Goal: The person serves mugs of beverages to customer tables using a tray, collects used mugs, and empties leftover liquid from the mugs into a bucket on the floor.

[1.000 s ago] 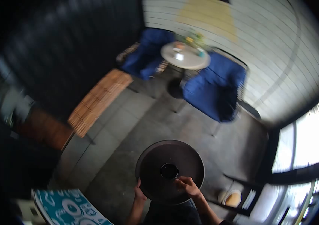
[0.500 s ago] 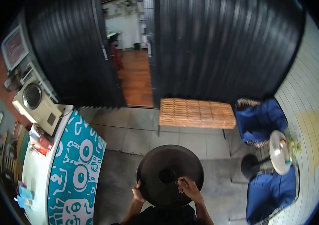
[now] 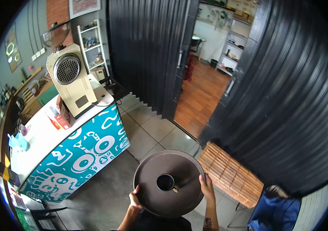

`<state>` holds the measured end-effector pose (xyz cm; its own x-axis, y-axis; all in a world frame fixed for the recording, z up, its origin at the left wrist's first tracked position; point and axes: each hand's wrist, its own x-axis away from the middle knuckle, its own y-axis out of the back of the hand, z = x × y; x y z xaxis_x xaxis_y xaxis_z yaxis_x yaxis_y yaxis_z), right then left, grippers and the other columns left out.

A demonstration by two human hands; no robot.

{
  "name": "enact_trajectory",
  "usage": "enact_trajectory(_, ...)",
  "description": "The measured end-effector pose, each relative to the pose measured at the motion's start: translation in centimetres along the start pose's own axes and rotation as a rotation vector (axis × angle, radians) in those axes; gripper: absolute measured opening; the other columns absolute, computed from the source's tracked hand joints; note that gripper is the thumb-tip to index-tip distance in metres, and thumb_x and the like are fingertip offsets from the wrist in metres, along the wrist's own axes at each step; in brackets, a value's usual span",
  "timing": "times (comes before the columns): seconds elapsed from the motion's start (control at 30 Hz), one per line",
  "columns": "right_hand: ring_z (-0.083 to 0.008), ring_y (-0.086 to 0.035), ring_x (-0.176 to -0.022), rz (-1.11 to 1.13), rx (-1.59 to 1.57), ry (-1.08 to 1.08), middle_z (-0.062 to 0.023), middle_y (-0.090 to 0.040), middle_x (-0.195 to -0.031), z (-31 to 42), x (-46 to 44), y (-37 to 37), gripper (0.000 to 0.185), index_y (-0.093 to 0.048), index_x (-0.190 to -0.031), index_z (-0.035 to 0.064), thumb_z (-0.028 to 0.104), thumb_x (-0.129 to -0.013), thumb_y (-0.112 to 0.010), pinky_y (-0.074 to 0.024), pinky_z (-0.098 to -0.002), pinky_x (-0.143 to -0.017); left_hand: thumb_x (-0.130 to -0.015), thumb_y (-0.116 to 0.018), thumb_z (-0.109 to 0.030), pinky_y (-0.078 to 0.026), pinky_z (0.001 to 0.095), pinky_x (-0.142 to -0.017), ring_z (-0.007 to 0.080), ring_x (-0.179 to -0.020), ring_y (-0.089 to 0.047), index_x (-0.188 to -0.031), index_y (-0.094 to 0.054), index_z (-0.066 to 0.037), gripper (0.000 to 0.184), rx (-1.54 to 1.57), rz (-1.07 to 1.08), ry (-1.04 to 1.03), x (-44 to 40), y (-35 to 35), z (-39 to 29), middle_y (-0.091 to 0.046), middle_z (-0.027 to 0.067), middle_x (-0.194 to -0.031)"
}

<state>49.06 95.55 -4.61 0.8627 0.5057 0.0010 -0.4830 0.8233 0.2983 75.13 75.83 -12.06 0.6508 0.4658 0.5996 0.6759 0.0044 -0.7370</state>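
Note:
A round dark brown serving tray (image 3: pixel 152 204) is held level in front of my body. My left hand (image 3: pixel 134 197) grips its left rim, with the thumb on top. On the opposite rim, my right hand (image 3: pixel 207 187) is closed in the same way. Near the tray's middle stands a dark cup (image 3: pixel 165 182), its inside looking black. A small gold-coloured piece (image 3: pixel 175 189) shows at the cup's lower right; I cannot tell what it is. Neither hand touches the cup.
To the left is a white-topped counter (image 3: pixel 36 135) with a teal patterned front, bearing a cream coffee grinder (image 3: pixel 73 82). Ahead, dark folding doors (image 3: pixel 144 54) stand apart around a doorway onto a wooden floor (image 3: pixel 197 98). A woven bench (image 3: pixel 231 175) and blue chair (image 3: pixel 273 211) are at the right.
My right hand has moved from beside the cup to the tray's right rim. The view has turned left, bringing more of the counter and the doorway into sight.

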Motion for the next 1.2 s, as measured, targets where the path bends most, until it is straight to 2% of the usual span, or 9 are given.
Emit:
enact_trajectory(0.1,-0.0231,-0.052,-0.108,0.108,-0.007,-0.059,-0.0131,-0.058,-0.111,-2.5,-8.1,-2.1,0.029,-0.053,-0.105,-0.0041,0.024,-0.097,-0.052,-0.0382,-0.0337,-0.096,-0.088,-0.054,-0.035,-0.038,0.0510,-0.102,0.0340,-0.113,-0.053,-0.126,-0.055,-0.005,0.048,0.001,-0.026,-0.048,-5.1,-3.4,-2.5,-0.058,0.0132,-0.125)
enact_trajectory(0.2,-0.0241,-0.050,-0.114,-0.009,0.180,-0.135,-0.0152,-0.054,-0.121,-1.8,-13.9,-4.2,0.033,-0.057,-0.116,0.0002,0.027,-0.097,-0.054,-0.0391,-0.0355,-0.097,-0.089,-0.047,-0.032,-0.050,0.0408,-0.083,0.0285,-0.093,-0.062,-0.113,-0.062,-0.005,0.039,-0.036,-0.077,-0.029,-10.7,-7.0,-5.4,-0.065,0.0107,-0.107)
enact_trajectory(0.4,-0.0344,-0.042,-0.129,-0.098,0.100,-0.201,-0.0261,-0.045,-0.136,-1.0,-28.7,-6.7,0.061,-0.043,-0.132,-0.0088,0.041,-0.097,-0.051,-0.0329,-0.0385,-0.106,-0.086,-0.055,-0.043,-0.044,0.0413,-0.096,0.0262,-0.109,-0.057,-0.125,-0.055,-0.006,0.053,-0.303,0.136,-0.282,-25.9,-13.0,-12.8,-0.062,0.0097,-0.116)
enact_trajectory(0.47,-0.0340,-0.043,-0.128,-0.214,0.158,-0.206,-0.0266,-0.047,-0.134,1.1,-31.5,-7.6,0.060,-0.044,-0.131,-0.0095,0.040,-0.097,-0.051,-0.0340,-0.0378,-0.105,-0.090,-0.049,-0.045,-0.043,0.0401,-0.099,0.0241,-0.116,-0.054,-0.132,-0.049,-0.005,0.058,-0.467,-0.072,-0.197,-23.4,-24.0,-16.4,-0.058,0.0113,-0.124)
enact_trajectory(0.77,-0.0188,-0.050,-0.086,-0.252,0.093,0.124,-0.0100,-0.056,-0.096,-2.1,-52.8,-14.9,0.030,-0.057,-0.105,-0.0027,0.027,-0.097,-0.055,-0.0429,-0.0308,-0.080,-0.092,-0.046,-0.040,-0.037,0.0365,-0.103,0.0230,-0.120,-0.049,-0.131,-0.053,-0.004,0.052,-0.599,-0.071,-0.388,-44.3,-23.9,-23.5,-0.055,0.0126,-0.129)
enact_trajectory(0.87,-0.0214,-0.051,-0.085,-0.066,0.044,0.035,-0.0112,-0.057,-0.092,3.2,-59.5,-18.1,0.027,-0.057,-0.103,-0.0013,0.025,-0.097,-0.054,-0.0429,-0.0318,-0.080,-0.089,-0.054,-0.037,-0.048,0.0375,-0.090,0.0229,-0.109,-0.055,-0.123,-0.057,-0.003,0.048,-0.453,-0.319,-0.402,-44.7,-31.9,-26.4,-0.056,0.0131,-0.122)
enact_trajectory(0.93,-0.0193,-0.051,-0.080,0.038,0.123,0.121,-0.0102,-0.057,-0.085,5.1,-65.9,-19.9,0.024,-0.057,-0.097,-0.0003,0.023,-0.097,-0.051,-0.0427,-0.0326,-0.075,-0.085,-0.061,-0.039,-0.052,0.0398,-0.084,0.0253,-0.102,-0.059,-0.122,-0.052,-0.002,0.053,-0.391,-0.049,-0.543,-48.6,-30.6,-28.5,-0.057,0.0141,-0.116)
enact_trajectory(1.0,-0.0172,-0.049,-0.077,0.166,0.031,0.121,-0.0083,-0.054,-0.082,6.9,-70.8,-22.3,0.024,-0.056,-0.094,-0.0001,0.023,-0.097,-0.051,-0.0419,-0.0326,-0.072,-0.082,-0.067,-0.036,-0.053,0.0400,-0.078,0.0261,-0.097,-0.060,-0.120,-0.052,-0.001,0.053,-0.225,-0.393,-0.473,-48.7,-34.9,-30.4,-0.058,0.0140,-0.113)
enact_trajectory(1.2,-0.0105,-0.038,-0.071,0.361,0.076,0.310,-0.0016,-0.041,-0.071,8.7,-83.4,-34.0,0.024,-0.048,-0.082,0.0007,0.019,-0.098,-0.049,-0.0366,-0.0302,-0.062,-0.085,-0.063,-0.027,-0.053,0.0381,-0.074,0.0217,-0.084,-0.064,-0.105,-0.064,-0.003,0.031,0.068,-0.465,-0.639,-51.5,-38.7,-36.3,-0.066,0.0095,-0.094)
